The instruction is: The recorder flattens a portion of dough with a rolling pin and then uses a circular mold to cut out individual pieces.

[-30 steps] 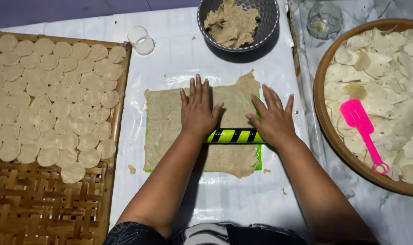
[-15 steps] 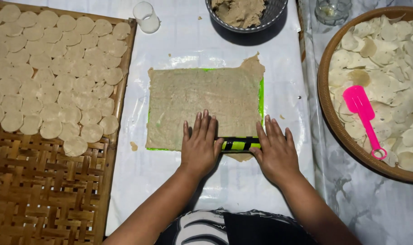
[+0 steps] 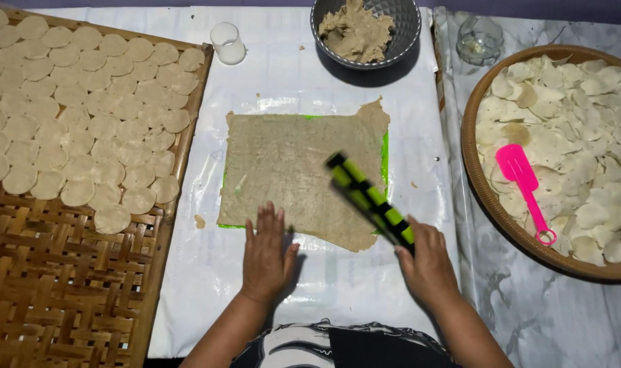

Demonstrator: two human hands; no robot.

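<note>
Two hands work at the near edge of the rolled dough sheet. Right hand grips the green-and-black roller, which slants up and away beyond its fingers. Left hand lies flat, fingers together, fingertips touching the sheet's edge.

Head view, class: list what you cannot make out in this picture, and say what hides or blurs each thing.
- Rolling pin: motion-blurred, so its stripes smear; its near end is hidden in the right hand.
- Green mat: only thin edges show, the dough sheet covers the rest.
- Woven tray: cut off by the left and bottom edges.
- Glass jar: contents too small to tell.
</note>
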